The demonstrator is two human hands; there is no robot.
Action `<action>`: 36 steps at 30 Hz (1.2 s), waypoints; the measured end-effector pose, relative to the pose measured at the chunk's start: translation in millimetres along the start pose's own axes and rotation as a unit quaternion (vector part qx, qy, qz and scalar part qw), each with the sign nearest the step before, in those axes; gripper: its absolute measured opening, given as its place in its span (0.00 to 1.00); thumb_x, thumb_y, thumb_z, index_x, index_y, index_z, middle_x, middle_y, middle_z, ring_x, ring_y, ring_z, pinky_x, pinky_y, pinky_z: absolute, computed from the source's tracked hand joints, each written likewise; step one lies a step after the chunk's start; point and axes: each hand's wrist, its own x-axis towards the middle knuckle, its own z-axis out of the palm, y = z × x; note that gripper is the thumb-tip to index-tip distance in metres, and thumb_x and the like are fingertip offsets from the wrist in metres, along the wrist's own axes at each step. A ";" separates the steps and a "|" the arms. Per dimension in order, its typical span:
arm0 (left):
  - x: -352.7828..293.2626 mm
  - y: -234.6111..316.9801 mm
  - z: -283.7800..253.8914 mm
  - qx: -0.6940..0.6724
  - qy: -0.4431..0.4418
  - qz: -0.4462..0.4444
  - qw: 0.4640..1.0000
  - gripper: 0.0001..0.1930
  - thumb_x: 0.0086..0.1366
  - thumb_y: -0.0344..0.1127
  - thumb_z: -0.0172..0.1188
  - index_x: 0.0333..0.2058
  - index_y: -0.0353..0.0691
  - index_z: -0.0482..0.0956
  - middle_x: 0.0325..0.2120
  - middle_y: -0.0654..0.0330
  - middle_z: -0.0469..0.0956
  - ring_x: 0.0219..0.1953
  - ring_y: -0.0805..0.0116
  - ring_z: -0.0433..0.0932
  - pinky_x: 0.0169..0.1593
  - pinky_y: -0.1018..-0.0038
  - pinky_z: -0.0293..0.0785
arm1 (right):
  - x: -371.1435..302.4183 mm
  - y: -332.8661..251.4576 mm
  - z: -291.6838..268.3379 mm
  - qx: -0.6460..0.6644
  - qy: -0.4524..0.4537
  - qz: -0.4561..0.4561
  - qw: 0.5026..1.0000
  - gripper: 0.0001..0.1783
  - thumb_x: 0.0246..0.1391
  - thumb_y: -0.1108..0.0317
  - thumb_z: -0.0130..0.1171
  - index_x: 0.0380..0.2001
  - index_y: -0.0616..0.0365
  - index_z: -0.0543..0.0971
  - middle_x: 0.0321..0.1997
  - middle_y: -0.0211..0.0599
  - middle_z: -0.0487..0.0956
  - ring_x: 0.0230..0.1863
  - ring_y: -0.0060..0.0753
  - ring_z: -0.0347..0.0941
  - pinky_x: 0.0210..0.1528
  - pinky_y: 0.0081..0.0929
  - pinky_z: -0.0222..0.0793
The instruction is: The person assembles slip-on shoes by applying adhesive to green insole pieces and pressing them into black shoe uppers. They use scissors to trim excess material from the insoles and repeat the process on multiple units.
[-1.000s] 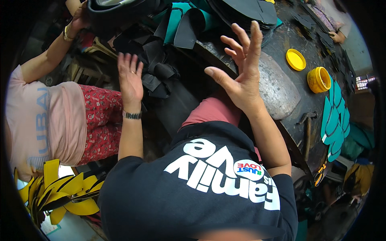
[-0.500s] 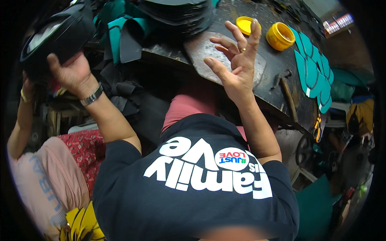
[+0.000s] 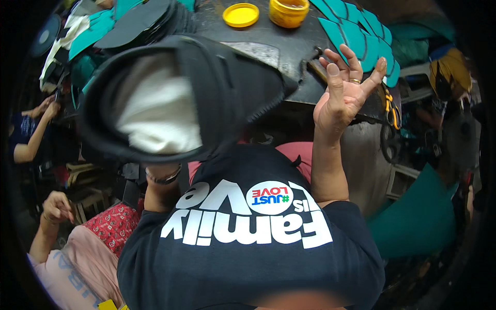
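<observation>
The right fingers (image 3: 336,87) spread near a black bag (image 3: 223,98)

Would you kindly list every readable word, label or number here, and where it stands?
I won't copy wording; lettering stands on:
Black shirt: large white letters, upside down.
Round white patch on it: green, blue and red lettering.
Pink shirt, lower left: grey-blue letters, partly in view.
Dark blue shirt, far left: marks too small to read.
</observation>
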 end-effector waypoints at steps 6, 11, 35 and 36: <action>41.3 -44.2 -62.1 -0.128 0.005 -0.150 0.980 0.38 0.70 0.58 0.59 0.70 0.40 0.63 0.69 0.54 0.65 0.70 0.53 0.65 0.73 0.51 0.58 | 18.2 6.7 -77.4 -0.093 0.035 0.075 0.992 0.51 0.58 0.81 0.63 0.76 0.50 0.46 0.51 0.44 0.76 0.50 0.29 0.75 0.56 0.27 0.72; 80.4 -50.2 -82.0 -0.154 0.051 -0.226 0.960 0.32 0.73 0.57 0.56 0.65 0.40 0.71 0.64 0.55 0.73 0.66 0.58 0.70 0.71 0.57 0.62 | 48.7 28.5 -99.6 -0.225 -0.113 0.126 0.960 0.51 0.55 0.78 0.68 0.76 0.53 0.51 0.43 0.38 0.79 0.42 0.24 0.75 0.48 0.24 0.74; 71.5 -35.9 30.3 0.738 0.027 0.048 0.672 0.22 0.60 0.27 0.69 0.54 0.37 0.80 0.55 0.54 0.74 0.23 0.78 0.76 0.32 0.80 0.75 | 124.0 168.3 97.9 -0.408 -0.478 -0.079 0.774 0.41 0.59 0.76 0.60 0.72 0.33 0.62 0.40 0.50 0.84 0.40 0.48 0.82 0.50 0.42 0.77; 74.4 -35.9 30.3 0.741 0.032 0.026 0.670 0.23 0.61 0.28 0.69 0.55 0.37 0.79 0.55 0.53 0.74 0.23 0.77 0.76 0.32 0.79 0.76 | 125.6 156.1 98.4 -0.397 -0.456 -0.050 0.795 0.40 0.60 0.75 0.59 0.72 0.34 0.63 0.39 0.48 0.84 0.38 0.45 0.82 0.49 0.41 0.77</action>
